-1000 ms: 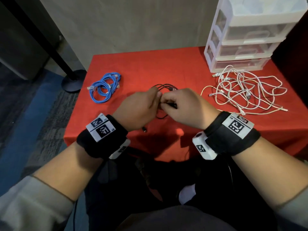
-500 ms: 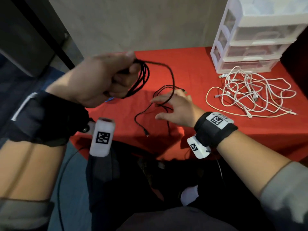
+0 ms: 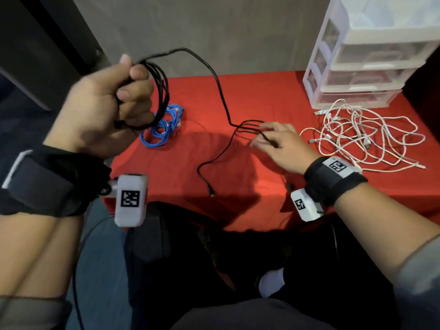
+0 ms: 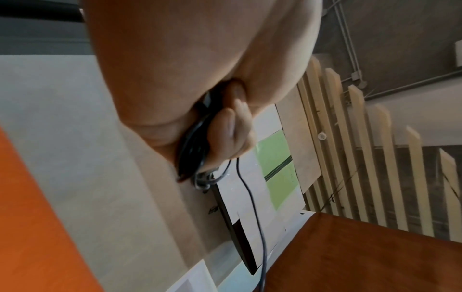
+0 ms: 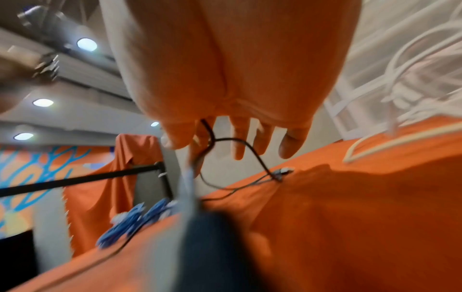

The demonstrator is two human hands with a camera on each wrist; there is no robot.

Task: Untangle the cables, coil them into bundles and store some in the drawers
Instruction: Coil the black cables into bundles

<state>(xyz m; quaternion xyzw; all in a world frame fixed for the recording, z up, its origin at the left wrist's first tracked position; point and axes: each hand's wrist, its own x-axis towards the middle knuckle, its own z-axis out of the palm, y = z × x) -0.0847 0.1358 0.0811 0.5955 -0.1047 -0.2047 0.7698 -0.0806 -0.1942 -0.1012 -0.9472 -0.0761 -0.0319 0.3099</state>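
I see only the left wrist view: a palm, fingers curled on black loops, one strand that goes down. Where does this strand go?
Observer: In the head view the black cable arcs from the raised left hand down to the red table, where it reaches the right hand.
Operator: Does the right hand grip it?
Observer: No. The right wrist view shows its fingers spread straight, and a strand passes between them.
Operator: What other cables are left?
Observer: A coiled blue cable lies under the left hand; tangled white cables lie before the drawer unit.
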